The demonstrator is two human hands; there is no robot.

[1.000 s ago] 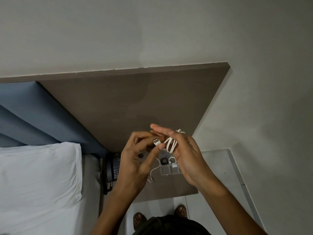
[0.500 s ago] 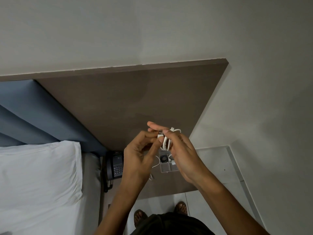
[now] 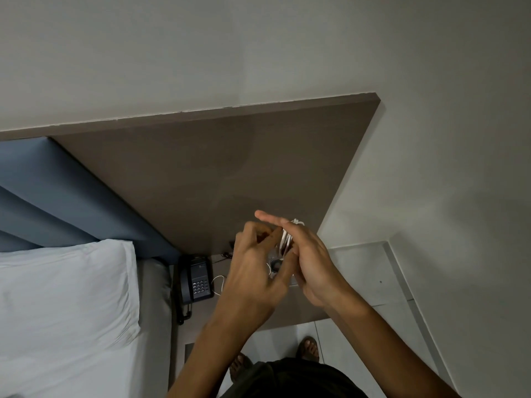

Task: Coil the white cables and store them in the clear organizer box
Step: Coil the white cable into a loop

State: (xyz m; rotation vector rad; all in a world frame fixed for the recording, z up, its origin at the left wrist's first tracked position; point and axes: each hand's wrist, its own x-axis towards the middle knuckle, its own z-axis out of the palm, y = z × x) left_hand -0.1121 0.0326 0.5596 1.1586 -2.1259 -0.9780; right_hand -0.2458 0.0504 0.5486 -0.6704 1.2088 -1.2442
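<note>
A white cable (image 3: 286, 237) is wound in loops around the fingers of my right hand (image 3: 307, 257), which is held up above the bedside table. My left hand (image 3: 254, 268) is beside it, fingertips pinched at the coil's left side. The clear organizer box (image 3: 275, 265) sits on the table below and is almost wholly hidden behind my hands; only a dark round item in it shows between them. A second loose white cable (image 3: 218, 281) lies on the table, between the phone and my left hand.
A black desk phone (image 3: 196, 280) stands on the brown bedside table (image 3: 298, 308), left of the box. A bed with a white pillow (image 3: 63, 294) fills the lower left. A brown headboard panel (image 3: 201, 173) rises behind. My sandalled feet (image 3: 307, 347) stand on the tiled floor.
Both hands moved closer together. The cable's metal plug, seen in my left fingers a second ago, is now tucked at the coil. The camera view shifted slightly.
</note>
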